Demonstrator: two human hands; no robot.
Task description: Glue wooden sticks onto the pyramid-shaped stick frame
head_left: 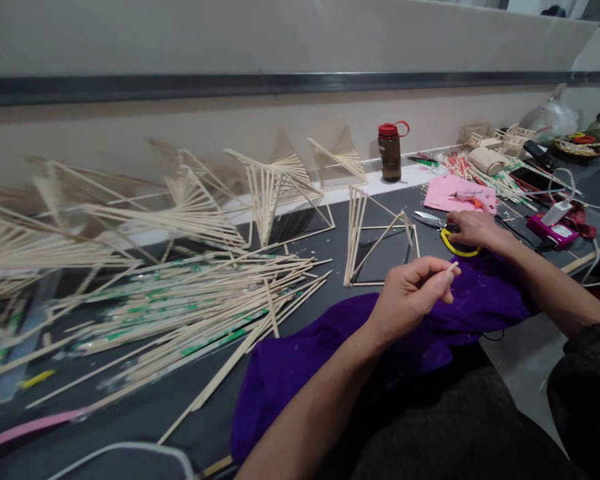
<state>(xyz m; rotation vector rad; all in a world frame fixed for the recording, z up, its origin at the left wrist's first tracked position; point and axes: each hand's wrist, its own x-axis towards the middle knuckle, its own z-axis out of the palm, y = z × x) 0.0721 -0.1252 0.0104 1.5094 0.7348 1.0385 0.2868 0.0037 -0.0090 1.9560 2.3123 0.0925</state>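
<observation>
1. The left hand (411, 293) hangs above the purple cloth (330, 360), fingers drawn together, thumb and forefinger pinching a short pale stick piece (452, 269) whose tip pokes out toward 2 o'clock.
2. The right hand (473, 229) rests on the table (145, 413) at about 1 o'clock from the left hand, fingers curled down over the yellow-handled scissors (443, 230); the blades point toward 9 o'clock and a yellow loop shows under the palm. Whether the fingers fully grip the handles cannot be told.
3. The purple cloth lies across the near table edge and the lap, beneath both forearms.
4. A small stick frame (380, 243) stands on the table just beyond the left hand, at 11 o'clock from it, near the scissors' blades.
5. A loose heap of long sticks (190, 307), some in green-printed wrappers, lies at 9 o'clock from the left hand, well apart from it.
6. Larger fan-shaped stick frames (275, 187) stand along the wall behind the heap; those farthest left are blurred.
7. A pink sheet (457, 193) with a glue gun (470, 195) on it lies just beyond the right hand at 12 o'clock.
8. A brown bottle with a red cap (390, 152) stands upright near the wall, at 11 o'clock from the right hand.
</observation>
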